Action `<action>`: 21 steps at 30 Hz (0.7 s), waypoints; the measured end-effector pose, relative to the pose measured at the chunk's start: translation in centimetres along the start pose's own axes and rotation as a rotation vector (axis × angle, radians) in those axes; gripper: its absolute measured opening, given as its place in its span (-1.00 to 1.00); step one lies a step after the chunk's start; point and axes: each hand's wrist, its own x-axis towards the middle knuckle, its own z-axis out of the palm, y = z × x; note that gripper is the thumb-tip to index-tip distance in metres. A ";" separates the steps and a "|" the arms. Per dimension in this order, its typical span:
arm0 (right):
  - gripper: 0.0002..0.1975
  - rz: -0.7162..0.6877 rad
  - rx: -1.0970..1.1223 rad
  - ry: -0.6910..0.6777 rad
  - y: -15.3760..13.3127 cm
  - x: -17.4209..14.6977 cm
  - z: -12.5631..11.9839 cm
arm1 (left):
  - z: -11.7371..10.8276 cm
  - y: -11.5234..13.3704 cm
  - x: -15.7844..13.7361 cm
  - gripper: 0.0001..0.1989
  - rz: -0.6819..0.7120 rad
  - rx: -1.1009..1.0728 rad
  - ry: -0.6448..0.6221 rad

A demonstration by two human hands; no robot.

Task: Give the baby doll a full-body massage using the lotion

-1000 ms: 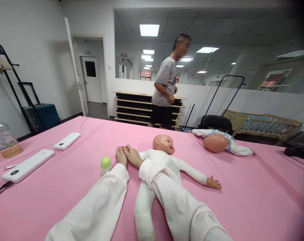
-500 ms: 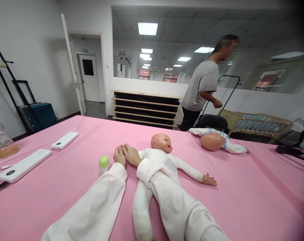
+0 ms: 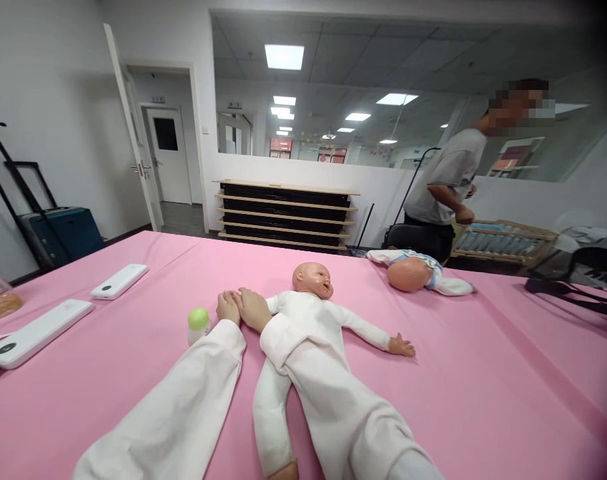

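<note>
A baby doll [image 3: 311,317] in a white suit lies on its back on the pink-covered table, its head turned to the right. Its far-right arm is stretched out with the plastic hand spread. At the end of its other arm, my left hand [image 3: 228,308] and my right hand [image 3: 254,310] are closed together around the doll's hand, which my fingers mostly hide. My right forearm crosses over the doll's body and covers part of its legs. Just left of my left wrist stands a small white bottle with a green cap [image 3: 199,320].
Two white power banks [image 3: 38,332] and a plastic bottle [image 3: 1,293] lie or stand at the left. A second doll [image 3: 410,275] lies at the table's back right. Beyond are a black chair [image 3: 416,239], a person [image 3: 446,177] and a wooden crib [image 3: 503,240].
The person in the background has walked to the right. The whole view has shifted slightly, while my hands keep their hold on the doll's hand.
</note>
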 end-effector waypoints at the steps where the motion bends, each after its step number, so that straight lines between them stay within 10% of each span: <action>1: -0.74 -0.029 -0.002 -0.008 -0.4 -0.5 -0.1 | -0.1 0.0 0.1 -0.80 -0.019 0.017 0.009; 12: -0.40 -0.567 0.003 -0.543 -0.2 -17.4 -5.3 | -1.9 1.5 -1.7 -0.59 0.130 0.147 -0.035; 17: -0.50 -0.731 -0.200 -0.534 1.0 -23.3 -5.8 | -5.5 2.0 -10.2 -0.61 0.751 -0.053 -0.195; 21: -0.73 -0.934 -0.359 -0.427 1.4 -23.1 -3.7 | -10.7 2.1 -18.5 -0.68 0.894 -0.130 -0.434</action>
